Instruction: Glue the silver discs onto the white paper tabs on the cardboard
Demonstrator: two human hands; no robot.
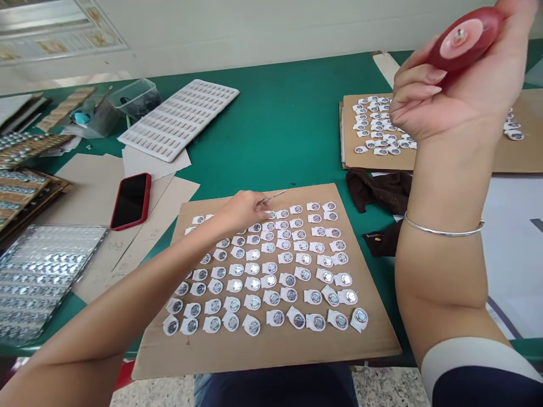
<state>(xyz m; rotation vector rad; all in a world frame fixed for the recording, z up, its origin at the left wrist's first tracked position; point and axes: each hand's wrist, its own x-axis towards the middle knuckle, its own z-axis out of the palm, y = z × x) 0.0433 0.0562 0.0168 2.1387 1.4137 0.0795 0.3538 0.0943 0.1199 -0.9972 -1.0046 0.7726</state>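
Note:
A brown cardboard sheet [263, 353] lies in front of me, bearing rows of small white tabs with round metallic discs [251, 325]. Over the sheet's far part, my left hand [244, 212] is closed on thin metal tweezers [274, 197], whose tip points right. My right hand [460, 93] is raised at the upper right, its fingers wrapped round a red oval bottle [466, 40] with a pink end and a small metal tip facing me. A metal bangle circles the right wrist.
Another cardboard sheet [466, 161] with similar discs lies behind my right arm, near dark cloth [379, 189]. On the left are a red-cased phone [131, 201], a white slotted tray [180, 120], clear containers [136, 97] and a clear tray of metallic parts [42, 277].

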